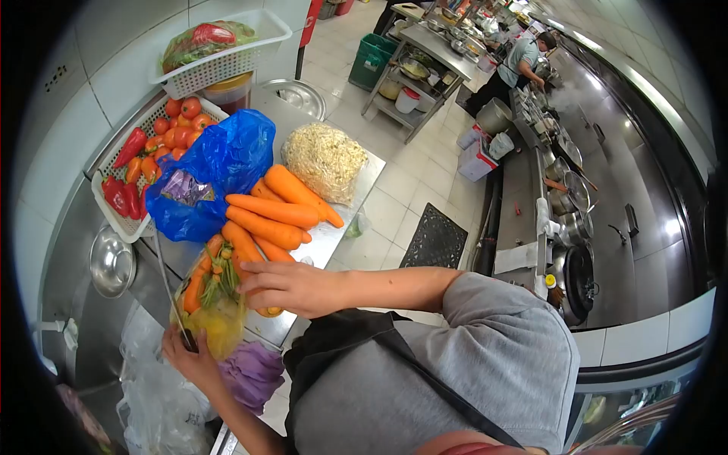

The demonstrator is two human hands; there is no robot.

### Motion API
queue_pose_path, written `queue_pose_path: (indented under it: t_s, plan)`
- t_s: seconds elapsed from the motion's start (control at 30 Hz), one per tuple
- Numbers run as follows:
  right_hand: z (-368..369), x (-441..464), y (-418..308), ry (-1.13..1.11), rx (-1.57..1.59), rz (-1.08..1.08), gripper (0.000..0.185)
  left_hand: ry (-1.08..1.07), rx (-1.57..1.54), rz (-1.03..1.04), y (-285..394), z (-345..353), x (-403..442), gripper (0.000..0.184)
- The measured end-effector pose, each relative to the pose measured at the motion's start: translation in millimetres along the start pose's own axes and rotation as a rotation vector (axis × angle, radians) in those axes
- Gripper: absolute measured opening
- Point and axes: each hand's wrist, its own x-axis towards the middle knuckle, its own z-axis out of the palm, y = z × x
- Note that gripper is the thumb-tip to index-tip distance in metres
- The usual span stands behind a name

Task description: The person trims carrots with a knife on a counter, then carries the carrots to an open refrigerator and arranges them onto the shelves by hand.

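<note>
Carrots (273, 210), apparently being unbagged.
Left hand (186, 356) grips knife (171, 292); right hand (292, 290) curls over one carrot; next likely calls for drawing it free.

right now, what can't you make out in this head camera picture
Head view: most contents of the crumpled blue plastic bag, hidden by its folds.
Head view: the palm of the bare right hand, hidden by the hand's back.
Head view: what the distant person in a pale shirt handles, too small.
</note>
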Motion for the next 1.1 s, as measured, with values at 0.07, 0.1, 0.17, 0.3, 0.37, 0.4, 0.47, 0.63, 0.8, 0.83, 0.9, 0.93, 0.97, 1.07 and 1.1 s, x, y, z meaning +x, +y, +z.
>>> queue_pose_path:
  t_s: [0.07,0.1,0.17,0.3,0.37,0.4,0.47,0.63,0.8,0.83,0.9,0.93,0.97,1.07,1.1]
  plan:
    - [4,-5,-1,0.025,0.022,-0.015,0.037,0.071,0.027,0.126,0,7,17,0.044]
    - [5,-7,-1,0.049,0.046,-0.019,0.037,0.043,0.016,0.112,1,14,23,0.045]
    - [7,-11,-2,0.061,0.100,-0.012,0.039,0.004,0.003,0.102,0,25,29,0.047]
    - [18,-25,-2,0.076,0.231,0.018,0.039,-0.008,-0.185,-0.041,-27,56,31,0.040]
    - [22,-33,1,0.067,0.266,0.017,0.038,0.044,-0.188,-0.051,-45,64,20,0.031]
    - [30,-37,2,0.053,0.303,0.012,0.037,0.038,-0.171,-0.096,-51,63,16,0.026]
    - [43,-47,11,0.057,0.318,-0.048,0.034,0.115,-0.180,-0.095,-50,50,13,0.015]
    - [47,-42,11,0.078,0.228,-0.102,0.031,0.247,-0.083,-0.262,-45,11,4,0.014]
    - [74,-42,43,-0.057,-0.396,-0.026,0.027,0.182,-0.088,-0.349,-36,-5,-12,0.014]
    - [75,-36,37,-0.063,-0.386,-0.036,0.027,0.188,-0.081,-0.361,-35,-5,-16,0.014]
    - [69,-18,16,-0.160,-0.424,0.164,0.038,0.174,-0.161,-0.376,-31,-2,-24,0.014]
    - [65,-16,17,-0.230,-0.380,0.175,0.043,0.148,-0.169,-0.388,-31,1,-28,0.014]
    - [58,-7,11,-0.229,-0.364,0.165,0.043,0.079,-0.231,-0.443,-24,0,-29,0.013]
    - [26,49,-36,-0.526,-0.188,0.081,0.040,-0.127,-0.285,-0.491,-12,-4,-30,0.017]
    - [10,70,-57,-0.708,-0.150,0.037,0.038,-0.132,-0.245,-0.491,-10,-7,-29,0.017]
